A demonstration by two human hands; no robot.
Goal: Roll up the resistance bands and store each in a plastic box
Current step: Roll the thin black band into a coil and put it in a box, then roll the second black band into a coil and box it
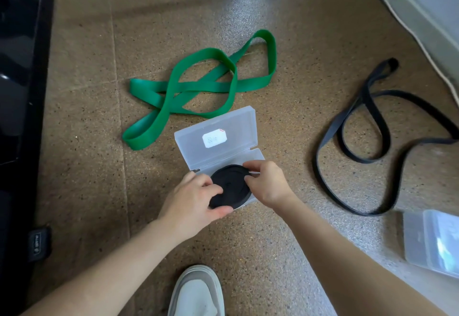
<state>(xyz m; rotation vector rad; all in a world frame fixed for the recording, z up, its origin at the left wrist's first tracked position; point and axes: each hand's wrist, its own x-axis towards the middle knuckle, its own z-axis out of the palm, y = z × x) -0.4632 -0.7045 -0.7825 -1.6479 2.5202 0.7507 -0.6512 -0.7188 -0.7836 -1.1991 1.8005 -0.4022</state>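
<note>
White shoe (196,293) with grey trim

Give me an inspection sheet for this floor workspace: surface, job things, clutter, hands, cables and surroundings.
Surface: speckled brown floor, tile seams visible.
Job's things: rolled black band at the open clear box, not clearly seated inside; green band and loose black band lie unrolled; second clear box lower right.
Clutter: nothing seen.
Hands: left hand grips the roll, thumb under it; right hand pinches its far edge.
Cables: nothing seen.
Surroundings: glossy black object at left; pale cushioned edge top right; pale shoe at bottom.
</note>
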